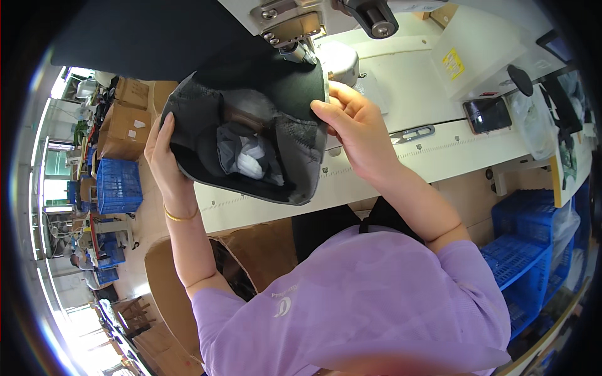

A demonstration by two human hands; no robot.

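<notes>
A black fabric bag-like piece [295,141] is held up with its mouth toward me, under the head of a sewing machine [291,25]. Inside it lies a crumpled grey and white bundle [248,156] of what looks like cloth. My left hand [166,153] grips the bag's left side, its fingers along the outer wall and the thumb out of sight. At the upper right rim, my right hand [351,119] pinches the edge between thumb and fingers. That rim reaches up to the machine's presser foot area [301,53]; whether the foot presses on it I cannot tell.
Thread snips [412,133] and a dark phone [487,116] lie on the white machine table [433,147]. Blue plastic crates [517,250] stand at the right, another blue crate [119,185] at the left. An open cardboard box [260,250] sits below the table's front edge.
</notes>
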